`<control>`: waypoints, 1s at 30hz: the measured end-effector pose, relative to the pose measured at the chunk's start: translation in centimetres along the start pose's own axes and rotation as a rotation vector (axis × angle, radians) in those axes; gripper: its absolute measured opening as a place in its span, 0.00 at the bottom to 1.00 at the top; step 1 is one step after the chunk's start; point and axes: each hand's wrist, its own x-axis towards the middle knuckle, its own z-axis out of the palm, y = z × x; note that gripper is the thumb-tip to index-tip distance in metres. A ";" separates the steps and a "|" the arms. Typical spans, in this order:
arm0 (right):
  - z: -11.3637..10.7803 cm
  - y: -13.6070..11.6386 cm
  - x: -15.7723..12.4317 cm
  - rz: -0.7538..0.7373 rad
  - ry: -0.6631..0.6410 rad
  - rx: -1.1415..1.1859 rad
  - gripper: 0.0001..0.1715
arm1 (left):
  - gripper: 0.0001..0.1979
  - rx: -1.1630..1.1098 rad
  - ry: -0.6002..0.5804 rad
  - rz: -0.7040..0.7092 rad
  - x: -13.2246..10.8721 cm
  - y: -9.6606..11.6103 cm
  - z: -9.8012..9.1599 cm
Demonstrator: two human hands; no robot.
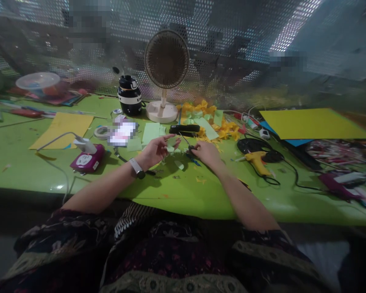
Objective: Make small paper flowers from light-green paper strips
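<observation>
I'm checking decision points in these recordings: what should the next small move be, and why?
Probably the right hand should bring the scissors to the pale green paper: the left hand holds it, the scissors angle toward that hand, and a loose green piece lies nearby.

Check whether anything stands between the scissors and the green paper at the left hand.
Fingers of the left hand appear between the scissors, held in the right hand, and the pale green paper; nothing else visibly intervenes.
</observation>
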 end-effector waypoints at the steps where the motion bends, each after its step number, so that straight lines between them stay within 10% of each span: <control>1: 0.0 0.1 0.0 -0.011 -0.002 -0.005 0.09 | 0.23 -0.002 -0.014 -0.033 0.0 0.0 0.1; 13: -1.1 0.5 -0.3 -0.025 -0.090 0.132 0.08 | 0.20 0.067 -0.040 0.028 -1.0 -0.2 0.7; 18: -1.7 -1.2 -1.9 -0.058 -0.030 0.597 0.11 | 0.26 0.105 -0.044 0.180 -1.8 -0.4 1.6; 24: -0.3 -4.6 -3.9 -0.213 -0.363 1.149 0.20 | 0.33 0.148 -0.164 0.227 -2.8 -0.9 2.4; 30: -0.2 -3.5 -3.1 -0.192 -0.192 1.240 0.14 | 0.34 0.330 -0.153 0.130 -1.8 -0.1 0.8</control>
